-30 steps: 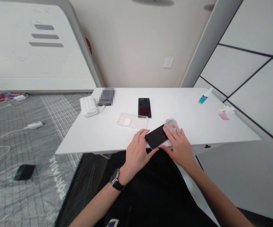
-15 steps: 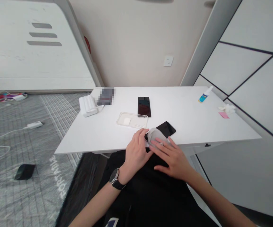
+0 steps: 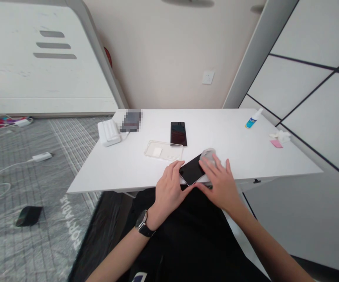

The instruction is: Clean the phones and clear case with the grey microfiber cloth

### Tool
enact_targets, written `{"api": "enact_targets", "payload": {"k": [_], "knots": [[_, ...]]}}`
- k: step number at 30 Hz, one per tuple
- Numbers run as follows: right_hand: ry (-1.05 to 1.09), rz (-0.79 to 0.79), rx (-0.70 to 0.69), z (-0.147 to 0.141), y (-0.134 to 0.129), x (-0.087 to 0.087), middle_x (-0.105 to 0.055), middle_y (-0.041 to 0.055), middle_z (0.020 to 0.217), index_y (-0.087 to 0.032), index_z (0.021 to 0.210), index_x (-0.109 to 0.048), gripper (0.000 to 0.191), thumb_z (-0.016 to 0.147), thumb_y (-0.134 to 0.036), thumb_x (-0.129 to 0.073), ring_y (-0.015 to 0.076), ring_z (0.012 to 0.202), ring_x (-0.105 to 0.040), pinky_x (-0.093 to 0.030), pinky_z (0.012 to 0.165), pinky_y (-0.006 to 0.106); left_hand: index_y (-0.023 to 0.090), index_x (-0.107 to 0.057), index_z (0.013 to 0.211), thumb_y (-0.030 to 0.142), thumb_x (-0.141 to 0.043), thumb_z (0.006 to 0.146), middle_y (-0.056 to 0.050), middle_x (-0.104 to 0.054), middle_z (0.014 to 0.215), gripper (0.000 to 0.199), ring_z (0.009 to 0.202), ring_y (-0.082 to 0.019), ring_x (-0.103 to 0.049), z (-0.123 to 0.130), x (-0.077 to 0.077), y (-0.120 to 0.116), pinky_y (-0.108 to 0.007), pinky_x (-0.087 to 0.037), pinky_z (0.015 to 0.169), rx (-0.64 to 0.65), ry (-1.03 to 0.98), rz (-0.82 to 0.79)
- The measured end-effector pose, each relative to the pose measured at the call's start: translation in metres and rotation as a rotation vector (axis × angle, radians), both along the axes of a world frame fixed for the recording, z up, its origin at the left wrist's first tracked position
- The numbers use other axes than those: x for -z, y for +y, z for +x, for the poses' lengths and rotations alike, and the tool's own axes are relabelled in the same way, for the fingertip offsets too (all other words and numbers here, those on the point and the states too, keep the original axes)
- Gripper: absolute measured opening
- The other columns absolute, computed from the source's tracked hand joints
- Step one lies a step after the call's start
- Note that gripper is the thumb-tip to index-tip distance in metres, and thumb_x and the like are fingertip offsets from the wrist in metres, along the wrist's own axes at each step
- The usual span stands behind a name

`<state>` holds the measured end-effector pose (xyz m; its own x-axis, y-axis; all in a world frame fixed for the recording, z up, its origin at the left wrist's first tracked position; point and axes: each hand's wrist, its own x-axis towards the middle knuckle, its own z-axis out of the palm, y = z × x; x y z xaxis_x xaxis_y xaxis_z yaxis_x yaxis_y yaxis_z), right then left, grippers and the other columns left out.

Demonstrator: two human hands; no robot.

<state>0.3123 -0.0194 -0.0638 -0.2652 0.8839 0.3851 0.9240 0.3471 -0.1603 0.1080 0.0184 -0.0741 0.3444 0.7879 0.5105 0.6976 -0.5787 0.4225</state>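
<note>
A smartphone (image 3: pixel 192 170) with a dark screen lies face up and slantwise at the table's front edge. My left hand (image 3: pixel 168 187) grips its left end, thumb along the near side and fingers at the far corner. A light grey cloth (image 3: pixel 208 153) covers the phone's right end. Pressed onto that cloth are the fingers of my right hand (image 3: pixel 220 183), whose thumb reaches toward my left thumb at the phone's near edge. Just beyond, a clear phone case (image 3: pixel 164 150) lies next to a second dark phone (image 3: pixel 178 134).
On the white table (image 3: pixel 119 168) a white power bank (image 3: pixel 109 132) sits at the left, beside a blurred-out dark device (image 3: pixel 131 120). A small spray bottle (image 3: pixel 253 119) lies back right, near a pink slip (image 3: pixel 276 143) and crumpled white tissue (image 3: pixel 283 136).
My right hand has slid the cloth rightward along the phone, from its left end to its right end, uncovering the screen's left part. My left hand stays at the phone's left end.
</note>
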Motion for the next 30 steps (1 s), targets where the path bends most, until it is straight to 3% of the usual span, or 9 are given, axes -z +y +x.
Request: {"api": "enact_targets", "payload": {"k": [2,4,7,9,13,18,23,28,30], "knots": [[-0.036,-0.055,-0.19,-0.005,0.002,-0.002,-0.044,0.0125,0.163,-0.02,0.162,-0.033,0.084,0.097,-0.071,-0.049,0.0378,0.154,-0.032,-0.022,0.124,0.069,0.02,-0.038,0.148,0.042,-0.077,0.087,-0.015,-0.058,0.14,0.076,0.131,-0.03,-0.058,-0.001,0.0,0.0,-0.044,-0.054,0.107,0.008,0.003,-0.014],[-0.05,-0.086,-0.244,-0.004,0.006,-0.002,-0.044,0.011,0.163,-0.022,0.162,-0.034,0.081,0.099,-0.07,-0.046,0.0347,0.152,-0.037,-0.024,0.125,0.066,0.019,-0.037,0.149,0.042,-0.076,0.088,-0.016,-0.057,0.141,0.075,0.132,-0.03,-0.058,-0.001,0.001,0.0,-0.044,-0.052,0.109,0.006,0.005,-0.015],[-0.032,-0.025,0.016,0.002,0.014,-0.001,-0.047,0.0104,0.161,-0.024,0.161,-0.038,0.071,0.103,-0.065,-0.041,0.0411,0.152,-0.035,-0.018,0.121,0.075,0.018,-0.037,0.149,0.051,-0.076,0.087,-0.016,-0.058,0.141,0.081,0.133,-0.03,-0.057,-0.001,0.001,0.0,-0.043,-0.052,0.11,-0.006,0.014,0.002],[-0.028,0.006,0.066,0.0,0.014,0.001,-0.044,0.0123,0.162,-0.021,0.161,-0.037,0.077,0.101,-0.069,-0.042,0.0447,0.154,-0.029,-0.016,0.12,0.077,0.018,-0.037,0.149,0.049,-0.077,0.087,-0.016,-0.058,0.141,0.08,0.132,-0.03,-0.057,-0.001,0.001,0.0,-0.043,-0.052,0.109,-0.003,0.023,0.004],[-0.058,-0.07,-0.251,-0.009,0.009,0.003,-0.04,0.0116,0.165,-0.019,0.163,-0.032,0.088,0.097,-0.076,-0.042,0.0362,0.154,-0.032,-0.02,0.125,0.066,0.018,-0.037,0.149,0.038,-0.077,0.088,-0.016,-0.058,0.141,0.075,0.131,-0.03,-0.058,-0.001,0.001,0.0,-0.043,-0.053,0.108,0.001,0.018,-0.011],[-0.015,-0.004,0.067,-0.003,0.016,0.002,-0.046,0.0113,0.161,-0.021,0.16,-0.039,0.074,0.103,-0.067,-0.036,0.0434,0.153,-0.031,-0.017,0.119,0.078,0.019,-0.037,0.15,0.049,-0.077,0.087,-0.017,-0.058,0.141,0.081,0.132,-0.031,-0.058,-0.001,0.001,0.0,-0.045,-0.053,0.108,-0.007,0.019,0.007],[-0.06,-0.068,-0.231,-0.01,0.011,0.001,-0.04,0.0117,0.165,-0.019,0.163,-0.033,0.089,0.095,-0.077,-0.045,0.0371,0.156,-0.028,-0.022,0.124,0.068,0.019,-0.037,0.149,0.037,-0.077,0.087,-0.016,-0.057,0.142,0.076,0.132,-0.03,-0.058,0.0,0.001,0.0,-0.044,-0.053,0.109,-0.002,0.011,-0.014],[-0.014,-0.003,0.094,-0.002,0.019,0.0,-0.046,0.0112,0.161,-0.022,0.16,-0.039,0.072,0.103,-0.066,-0.036,0.0441,0.155,-0.027,-0.018,0.118,0.078,0.019,-0.037,0.15,0.05,-0.077,0.086,-0.017,-0.058,0.141,0.082,0.132,-0.031,-0.058,0.0,0.001,-0.001,-0.044,-0.053,0.108,-0.009,0.009,0.008],[-0.031,-0.012,0.009,-0.007,0.017,0.0,-0.042,0.0128,0.164,-0.017,0.161,-0.038,0.081,0.1,-0.071,-0.04,0.0428,0.155,-0.026,-0.019,0.121,0.074,0.018,-0.037,0.149,0.045,-0.078,0.086,-0.016,-0.058,0.141,0.08,0.131,-0.031,-0.058,0.0,0.002,0.0,-0.043,-0.053,0.108,-0.003,0.015,0.006]]}}
